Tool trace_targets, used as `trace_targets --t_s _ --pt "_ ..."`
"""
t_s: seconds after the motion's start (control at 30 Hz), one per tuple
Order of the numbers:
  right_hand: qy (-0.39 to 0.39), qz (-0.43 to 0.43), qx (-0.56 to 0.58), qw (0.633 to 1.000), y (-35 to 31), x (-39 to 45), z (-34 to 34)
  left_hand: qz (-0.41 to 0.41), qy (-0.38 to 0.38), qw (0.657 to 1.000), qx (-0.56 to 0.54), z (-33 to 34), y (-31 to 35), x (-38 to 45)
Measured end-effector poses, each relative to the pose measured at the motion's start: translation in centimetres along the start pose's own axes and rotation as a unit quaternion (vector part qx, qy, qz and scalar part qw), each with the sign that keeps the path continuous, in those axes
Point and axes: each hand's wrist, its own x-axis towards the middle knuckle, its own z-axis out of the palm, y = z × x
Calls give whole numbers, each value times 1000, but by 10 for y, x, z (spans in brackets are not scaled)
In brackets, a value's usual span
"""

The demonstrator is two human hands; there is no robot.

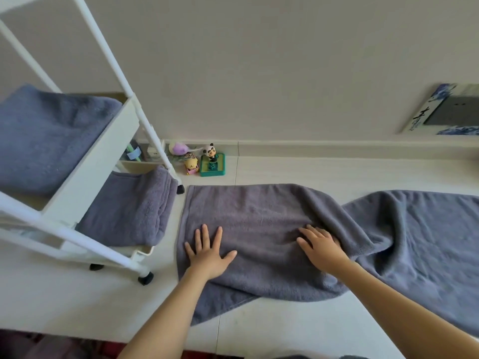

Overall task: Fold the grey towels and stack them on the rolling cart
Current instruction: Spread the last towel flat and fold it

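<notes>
Floor (337,172) was pale tile, wall behind. Towel (259,216) lay on floor, partly folded, left part doubled flat, right end (427,242) spread out w/ a rumpled ridge between. White cart (108,151) stood just left of towel, on black casters. Upper tray held a folded towel (46,141); lower tray held another folded one (129,208), its edge hanging over tray rim. Framed picture (448,110) leaned on wall far right. Left hand (208,251) lay palm-down on doubled part near its left edge, fingers (206,235) spread & flat, gripping nothing. Right hand (320,246) pressed on towel by the ridge, fingers (307,233) a bit apart, tips sunk in cloth; can't tell if pinching. Small toys by wall behind cart: panda (211,151) on green base, yellow one (191,165).
</notes>
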Motion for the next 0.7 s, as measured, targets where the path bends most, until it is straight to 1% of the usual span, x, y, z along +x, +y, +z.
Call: trace_targets --t_s 0.07,0.13,0.17,0.2,0.23,0.27,0.3,0.4,0.43,0.5,0.53,0.57,0.63,0.7 --pt "32 13 7 999 1 -6 2 -4 60 998 -12 2 6 -3" --pt "119 1 -5 993 -2 -16 7 8 140 990 -26 13 23 -16" --pt "158 -8 -16 987 -4 -22 11 17 154 987 -34 23 30 -23" --pt "178 -14 -26 984 -4 -27 15 21 151 988 -37 35 35 -30" --pt "177 -17 -36 983 -4 -32 20 24 148 988 -38 46 35 -35" --pt "154 -19 -47 987 -2 -35 25 34 158 986 -31 55 31 -38" --pt "133 -21 -57 989 0 -37 31 43 151 987 -27 61 23 -37" --pt "95 -11 -36 995 2 -40 33 65 133 989 -9 56 -2 -30" --pt "105 -17 -20 994 1 -41 32 74 138 988 -1 50 -9 -28" --pt "156 -50 -5 986 -2 -49 30 99 166 980 -46 44 -20 -23" --pt "191 -76 -2 979 -1 -55 29 112 178 974 -87 40 -22 -25" --pt "219 -107 3 970 1 -61 30 130 206 963 -116 39 -22 -32" --pt "197 -150 17 969 7 -73 34 178 262 935 -162 48 -27 -45" --pt "157 -175 23 972 15 -81 41 214 276 914 -205 62 -29 -56"
